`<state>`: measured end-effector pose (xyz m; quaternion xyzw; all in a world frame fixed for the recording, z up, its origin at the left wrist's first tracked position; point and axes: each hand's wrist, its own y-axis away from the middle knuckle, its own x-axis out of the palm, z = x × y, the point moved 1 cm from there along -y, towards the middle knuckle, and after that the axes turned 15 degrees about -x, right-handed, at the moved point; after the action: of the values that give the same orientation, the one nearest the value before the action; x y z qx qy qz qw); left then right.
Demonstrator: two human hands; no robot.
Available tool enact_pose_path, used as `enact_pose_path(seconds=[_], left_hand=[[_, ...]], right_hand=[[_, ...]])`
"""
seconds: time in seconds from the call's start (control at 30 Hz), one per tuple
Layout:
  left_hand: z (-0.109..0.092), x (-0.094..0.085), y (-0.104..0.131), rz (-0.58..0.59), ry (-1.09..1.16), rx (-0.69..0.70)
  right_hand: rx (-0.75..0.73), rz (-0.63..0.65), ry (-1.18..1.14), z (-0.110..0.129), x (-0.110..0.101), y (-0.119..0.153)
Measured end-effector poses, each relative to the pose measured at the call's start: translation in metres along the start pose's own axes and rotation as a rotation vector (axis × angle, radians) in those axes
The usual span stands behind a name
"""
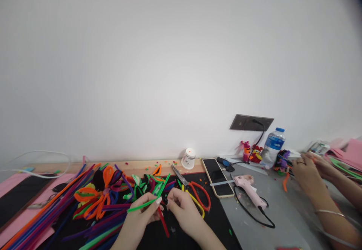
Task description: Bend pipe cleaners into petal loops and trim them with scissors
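In the head view, at six o'clock, my left hand [143, 213] pinches green fuzzy stems [141, 206]; a red stem [163, 223] slants from my fingers toward five. My right hand [183, 211], just beside, has fingertips drawn together; I cannot tell whether they grip anything. Scissors [185, 181] lie near, at two o'clock from my hands.

The left hand [138, 212] and right hand [183, 208] were over the mat [220, 223], held stems [163, 221] between them. To their left lay the flower [106, 192], and left of that the bundle [52, 214]. The scissors [184, 181] lay beyond the right hand; behind these — near the wall [181, 72] — stood the cup [188, 159]. Rightward came the phone [215, 171], then the glue gun [249, 191], with the bottle [273, 146] behind it. Farther right were a co-worker's hands [305, 172].
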<state>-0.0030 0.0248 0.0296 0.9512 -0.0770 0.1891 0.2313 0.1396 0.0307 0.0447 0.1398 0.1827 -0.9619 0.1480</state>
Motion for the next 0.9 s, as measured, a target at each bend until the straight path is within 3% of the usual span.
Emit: enact_pose_path(seconds=[0.23,0.57,0.9], left_hand=[[0.0020,-0.0017,-0.0025,0.015,-0.092,0.015],[0.0026,-0.0022,-0.0060,0.072,0.012,-0.060],[0.0032,-0.0010,-0.0070,0.022,0.108,-0.121]], right_hand=[[0.005,0.011,0.035,-0.0019,-0.0002,0.0000],[-0.024,0.083,0.099,0.0026,-0.0007,0.0018],[-0.054,0.072,0.162,-0.0032,-0.0026,0.0023]])
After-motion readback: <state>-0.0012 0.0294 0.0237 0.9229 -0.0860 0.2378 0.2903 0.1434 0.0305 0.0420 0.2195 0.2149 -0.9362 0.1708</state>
